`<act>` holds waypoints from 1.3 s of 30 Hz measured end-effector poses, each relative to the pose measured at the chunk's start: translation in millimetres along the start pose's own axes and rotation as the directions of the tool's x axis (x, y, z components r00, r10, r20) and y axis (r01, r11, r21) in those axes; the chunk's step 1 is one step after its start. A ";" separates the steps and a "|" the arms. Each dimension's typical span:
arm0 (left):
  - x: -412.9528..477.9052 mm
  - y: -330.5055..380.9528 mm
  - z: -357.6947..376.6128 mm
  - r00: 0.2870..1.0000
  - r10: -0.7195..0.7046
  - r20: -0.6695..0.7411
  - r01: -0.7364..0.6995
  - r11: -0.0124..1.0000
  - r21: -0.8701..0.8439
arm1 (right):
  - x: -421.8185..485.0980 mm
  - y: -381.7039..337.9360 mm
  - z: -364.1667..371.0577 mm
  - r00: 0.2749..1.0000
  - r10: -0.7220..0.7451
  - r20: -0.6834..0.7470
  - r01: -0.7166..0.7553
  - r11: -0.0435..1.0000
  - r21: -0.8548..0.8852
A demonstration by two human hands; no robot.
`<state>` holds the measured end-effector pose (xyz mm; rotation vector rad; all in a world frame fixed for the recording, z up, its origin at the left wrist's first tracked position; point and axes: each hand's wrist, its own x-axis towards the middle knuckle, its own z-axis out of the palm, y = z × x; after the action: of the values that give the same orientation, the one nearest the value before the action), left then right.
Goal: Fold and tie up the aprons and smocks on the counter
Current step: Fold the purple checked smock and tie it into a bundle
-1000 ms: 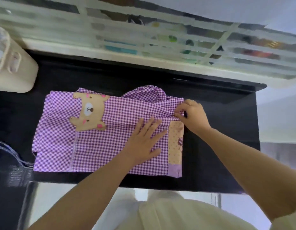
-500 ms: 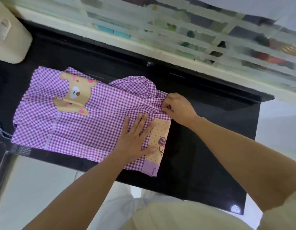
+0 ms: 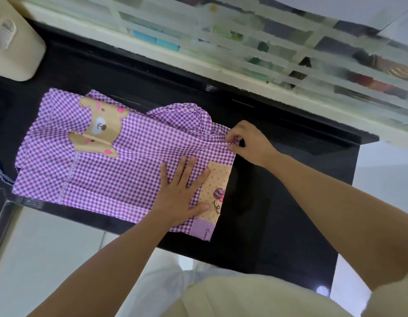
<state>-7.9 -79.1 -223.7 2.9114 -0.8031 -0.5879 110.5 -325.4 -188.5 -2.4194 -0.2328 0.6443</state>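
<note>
The purple check smock (image 3: 129,175) lies spread on the black surface (image 3: 278,202), with its near edge reaching the surface's front lip. Your left hand (image 3: 182,197) lies flat on it, fingers straight and spread, pressing the cloth down just beside the tan dotted panel (image 3: 215,191) at the smock's right end. Your right hand (image 3: 248,143) pinches a gathered bunch of cloth at the smock's far right corner, thumb and fingertips curled on it. A bear patch (image 3: 100,129) shows toward the left end. A cream tub (image 3: 13,46) stands at the far left, apart from the smock.
</note>
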 end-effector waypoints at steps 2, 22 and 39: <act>-1.2 -0.7 1.1 1.000 0.003 0.003 -0.003 1.000 -0.006 | 5.3 -5.4 -0.2 0.980 0.115 -0.164 -0.120 0.993 -0.022; -14.5 -139.0 -12.3 0.890 -0.447 -0.089 0.431 0.889 -0.155 | -20.7 -64.0 115.7 0.987 0.137 -0.089 -0.162 0.893 -0.421; -30.0 -111.9 -6.9 1.000 0.018 -0.026 -0.016 0.997 0.077 | -96.2 -79.3 109.3 0.545 0.838 -0.037 -0.527 0.376 0.762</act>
<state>24.8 32.3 -225.0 2.9718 -0.8650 -0.5274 -28.3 -235.3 -178.2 -1.7268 1.1485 0.3924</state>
